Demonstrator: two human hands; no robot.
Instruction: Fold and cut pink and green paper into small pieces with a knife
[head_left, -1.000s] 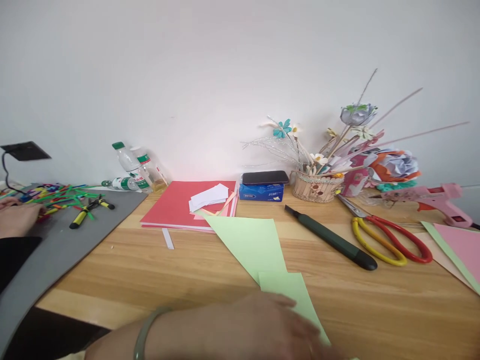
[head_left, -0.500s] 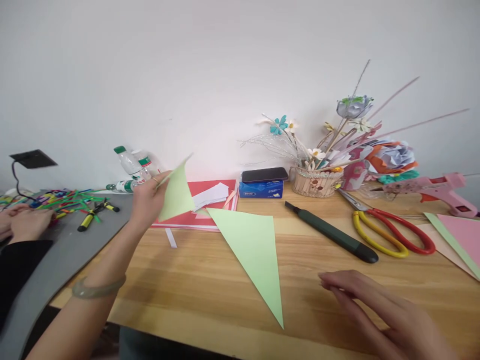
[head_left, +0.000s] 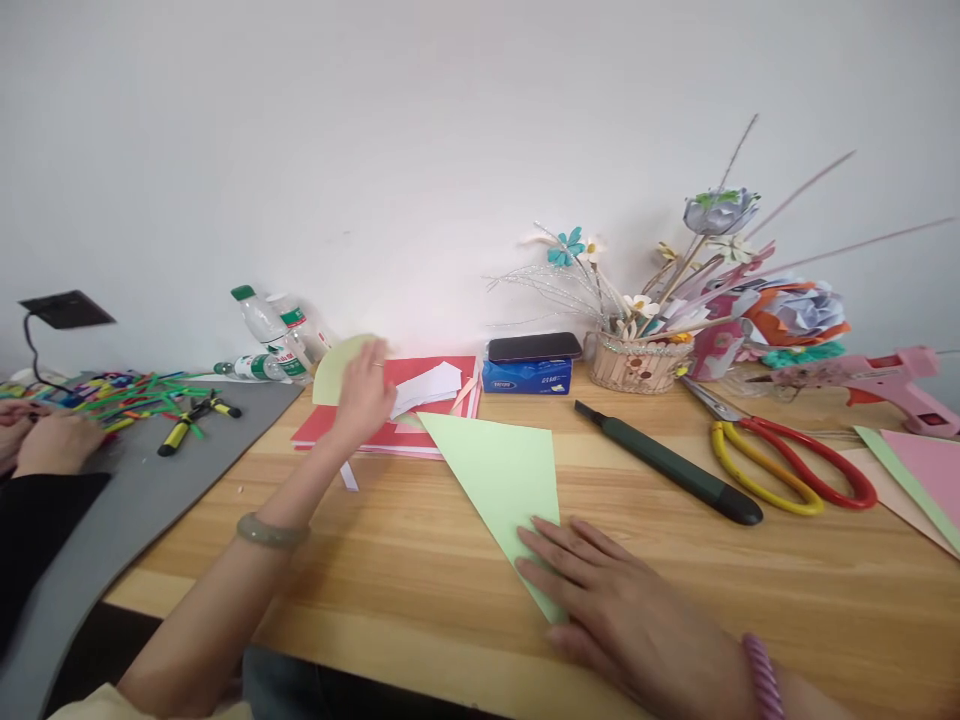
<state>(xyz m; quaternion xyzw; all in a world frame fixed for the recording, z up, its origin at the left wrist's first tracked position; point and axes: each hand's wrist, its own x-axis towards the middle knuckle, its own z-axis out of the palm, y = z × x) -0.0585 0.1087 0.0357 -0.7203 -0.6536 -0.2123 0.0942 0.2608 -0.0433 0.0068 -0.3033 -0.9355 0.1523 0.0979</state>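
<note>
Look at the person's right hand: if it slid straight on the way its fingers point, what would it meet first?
The right hand lies flat on the green paper triangle, fingers pointing up-left along it. Beyond the triangle, it would probably meet the red paper stack first, though depth is uncertain.

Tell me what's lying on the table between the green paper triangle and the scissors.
In the head view, a dark green utility knife lies diagonally between the green paper triangle and the red-and-yellow scissors.

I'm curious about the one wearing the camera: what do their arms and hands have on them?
Both forearms are bare, without gloves. The left hand has a pale green bangle at the wrist; the right hand has a pink twisted band. A cream sleeve edge shows near the left elbow.
</note>
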